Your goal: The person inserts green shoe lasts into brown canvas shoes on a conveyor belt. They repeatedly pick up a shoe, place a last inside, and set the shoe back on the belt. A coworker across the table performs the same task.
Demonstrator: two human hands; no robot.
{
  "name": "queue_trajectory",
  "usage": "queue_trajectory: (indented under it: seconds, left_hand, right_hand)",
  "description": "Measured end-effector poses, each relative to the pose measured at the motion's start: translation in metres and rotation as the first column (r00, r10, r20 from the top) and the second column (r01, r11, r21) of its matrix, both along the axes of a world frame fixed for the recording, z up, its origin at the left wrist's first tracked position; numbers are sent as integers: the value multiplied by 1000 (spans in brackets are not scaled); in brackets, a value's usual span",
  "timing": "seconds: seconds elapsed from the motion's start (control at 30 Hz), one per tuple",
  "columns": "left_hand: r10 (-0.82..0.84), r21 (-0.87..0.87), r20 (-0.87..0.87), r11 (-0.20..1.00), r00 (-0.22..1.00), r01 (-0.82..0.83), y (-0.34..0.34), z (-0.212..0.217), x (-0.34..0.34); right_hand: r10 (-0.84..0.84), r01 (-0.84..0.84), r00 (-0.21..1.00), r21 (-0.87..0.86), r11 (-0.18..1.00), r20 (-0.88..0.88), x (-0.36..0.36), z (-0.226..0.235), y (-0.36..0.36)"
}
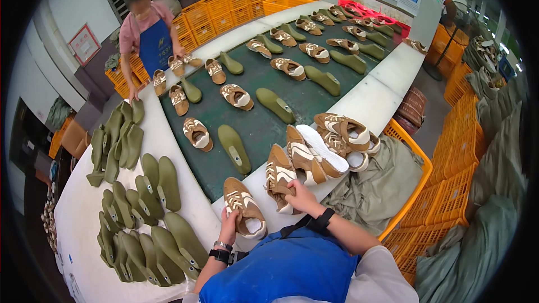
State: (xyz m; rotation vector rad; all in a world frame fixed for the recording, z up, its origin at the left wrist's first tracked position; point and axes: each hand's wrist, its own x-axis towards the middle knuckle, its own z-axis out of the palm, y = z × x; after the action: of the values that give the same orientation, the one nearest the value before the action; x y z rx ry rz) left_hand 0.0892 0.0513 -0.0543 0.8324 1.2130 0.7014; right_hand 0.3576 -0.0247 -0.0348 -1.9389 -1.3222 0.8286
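Note:
My left hand [227, 228] is closed on the side of a brown sneaker [238, 197] with cream stripes, its heel opening toward me. To its right, my right hand [304, 198] pinches the heel end of a second brown sneaker [278, 169] standing on the white ledge. Against that one leans a sneaker with a white sole [322, 147] turned outward. More brown sneakers [349, 132] lie heaped just beyond. On the green belt ahead, a brown sneaker [196, 133] sits beside an olive-green shoe last [234, 148].
Olive shoe lasts [132, 252] crowd the white table [78, 230] at left. Rows of sneakers and lasts cover the green belt [261, 134]. A co-worker [154, 39] in a blue apron handles lasts and shoes at far left. An orange crate [412, 191] with grey-green cloth stands right.

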Motion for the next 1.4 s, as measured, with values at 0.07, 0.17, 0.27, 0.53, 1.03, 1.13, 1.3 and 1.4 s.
queue_trajectory:
  seconds: [0.07, 0.17, 0.27, 0.53, 1.03, 1.13, 1.3, 1.4]
  left_hand:
    - [-28, 72, -124, 997, 992, 37, -4, -1, -6]
    - [-44, 94, -151, 994, 988, 59, -7, -1, -6]
    - [-36, 90, -96, 995, 995, 45, -8, 0, -4]
    - [-81, 65, -115, 994, 990, 88, -9, 6, 0]
    - [-70, 63, -129, 995, 989, 79, -9, 4, -2]
    - [-86, 62, -130, 994, 988, 95, -10, 7, -2]
    - [-80, 106, -151, 990, 985, 97, -8, 4, -3]
    - [-89, 114, -152, 988, 984, 107, -8, 1, -4]
  right_hand:
    - [-9, 11, 995, 23, 1000, -103, 4, -12, 0]
    - [129, -186, 861, -69, 980, -492, 0, -17, 3]
    - [222, -198, 966, 173, 965, -134, 7, -3, 2]
    - [-167, -86, 711, 320, 944, 683, 54, 32, 9]
    - [-210, 201, 920, 60, 978, 331, 79, 35, 0]
    - [-411, 284, 788, 321, 903, 459, 105, 24, -8]
    - [-412, 406, 904, -74, 911, -111, 126, -12, -12]
    - [-437, 462, 838, 0, 887, -327, 121, -13, -15]
